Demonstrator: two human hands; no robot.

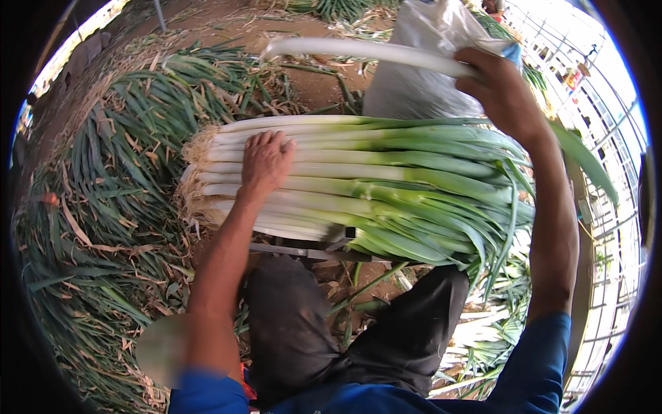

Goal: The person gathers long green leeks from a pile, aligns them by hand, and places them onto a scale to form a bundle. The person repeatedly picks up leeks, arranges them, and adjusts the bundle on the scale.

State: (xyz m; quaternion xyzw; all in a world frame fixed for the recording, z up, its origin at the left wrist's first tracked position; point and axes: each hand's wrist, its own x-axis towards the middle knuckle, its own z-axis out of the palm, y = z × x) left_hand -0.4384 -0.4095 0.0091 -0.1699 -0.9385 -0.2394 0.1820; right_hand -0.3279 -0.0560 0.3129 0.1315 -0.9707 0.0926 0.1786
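A thick row of long green onions (pixel 331 165) lies side by side on a low metal stand (pixel 303 252) in front of my knees, with roots to the left and green leaves to the right. My left hand (pixel 267 162) rests on their white stalks near the root end, its fingers pressed down over them. Raised beyond the row at the right, my right hand (pixel 493 90) is wrapped round a single green onion (pixel 372 52). That onion's white shaft points left, and its green leaves hang down behind my right forearm.
A large heap of green onions and dry leaves (pixel 103 200) covers the ground at the left. Behind the row stands a whitish plastic sack (pixel 414 83). More onions (pixel 476 338) lie by my right leg. A framework of bars (pixel 607 138) rises along the right side.
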